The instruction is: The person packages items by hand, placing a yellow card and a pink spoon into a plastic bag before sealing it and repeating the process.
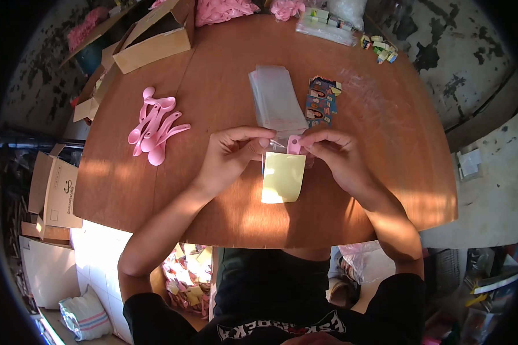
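Over the near middle of the table, my left hand (233, 155) pinches the top left edge of a small clear plastic bag (276, 144). Its upper right edge is between the thumb and fingers of my right hand (339, 158). A pink spoon handle (294, 144) with a hole in its end shows at the bag's mouth. Below it hangs a pale yellow card (283, 178), which hides the rest of the spoon. Just beyond my hands lies a stack of clear plastic bags (277, 98). To its right are printed blue cards (321, 103).
Several pink spoons (155, 123) lie in a pile on the table's left side. A cardboard box (155, 46) sits at the far left edge. Small boxes (380, 49) and plastic packs (328, 31) are at the far right. Below the table stands a bin of card pieces (187, 276).
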Action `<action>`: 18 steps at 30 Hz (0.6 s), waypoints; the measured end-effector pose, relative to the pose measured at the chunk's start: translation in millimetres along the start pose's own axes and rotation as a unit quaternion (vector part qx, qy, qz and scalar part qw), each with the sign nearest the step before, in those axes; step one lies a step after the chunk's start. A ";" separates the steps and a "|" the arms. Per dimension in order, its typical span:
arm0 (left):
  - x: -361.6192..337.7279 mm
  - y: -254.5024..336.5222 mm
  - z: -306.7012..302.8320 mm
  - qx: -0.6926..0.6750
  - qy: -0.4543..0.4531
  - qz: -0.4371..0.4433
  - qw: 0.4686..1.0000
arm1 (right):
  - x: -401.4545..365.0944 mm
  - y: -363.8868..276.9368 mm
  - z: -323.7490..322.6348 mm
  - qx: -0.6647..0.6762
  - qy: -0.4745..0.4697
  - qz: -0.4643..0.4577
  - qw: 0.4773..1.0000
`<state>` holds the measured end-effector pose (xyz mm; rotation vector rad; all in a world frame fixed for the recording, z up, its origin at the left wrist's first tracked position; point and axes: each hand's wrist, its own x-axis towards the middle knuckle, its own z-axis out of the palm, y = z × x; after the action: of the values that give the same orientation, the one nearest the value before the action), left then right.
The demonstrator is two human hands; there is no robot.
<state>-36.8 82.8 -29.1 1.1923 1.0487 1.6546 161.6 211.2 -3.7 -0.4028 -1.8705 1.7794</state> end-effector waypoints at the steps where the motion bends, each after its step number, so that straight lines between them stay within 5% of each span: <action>1: -0.4 -1.0 -1.2 0.004 -0.008 0.010 1.000 | 0.1 -0.3 -0.4 -0.009 -0.002 -0.007 1.000; 11: 0.0 8.1 -4.4 -0.075 -0.010 -0.055 0.996 | 1.5 -4.3 2.5 -0.066 -0.052 -0.115 0.990; 18: 4.5 4.6 2.7 0.059 -0.007 0.002 0.998 | -1.8 4.3 11.3 -0.078 -0.027 -0.111 0.990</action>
<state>-35.8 86.1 -23.0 1.2819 1.1484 1.6032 156.1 201.3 -8.2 -0.1949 -2.0140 1.5160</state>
